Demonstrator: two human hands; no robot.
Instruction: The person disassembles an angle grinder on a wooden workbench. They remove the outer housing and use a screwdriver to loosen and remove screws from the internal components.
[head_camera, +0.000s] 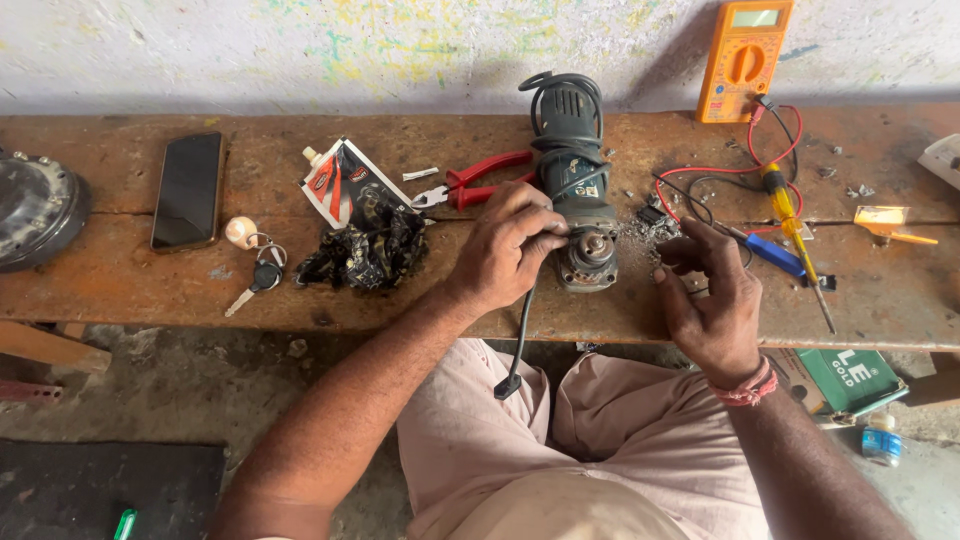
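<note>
Your left hand (510, 245) comes in from lower left, forearm angled up-right, palm down, fingers curled onto the angle grinder (575, 185) at its gear head; thumb & fingertips pinch right beside the spindle. Can't tell if there's a small part in that pinch. Your right hand (712, 300) sits just right of the grinder head, apart from it, palm turned toward you, fingers half curled and loose, holding nothing visible; pink thread band at the wrist.

Grinder lies mid-bench on the wooden bench (120, 290), long axis running away from you, head end nearest you, cord end toward the wall w/ cable coiled on top.

Pkgs: torn red/black/white pouch (345, 180) left of the grinder, beside red-handled pliers (480, 180). Orange multimeter (745, 60) leans on the wall, upper right. Green box (850, 378) on the floor under the bench, right side.
</note>
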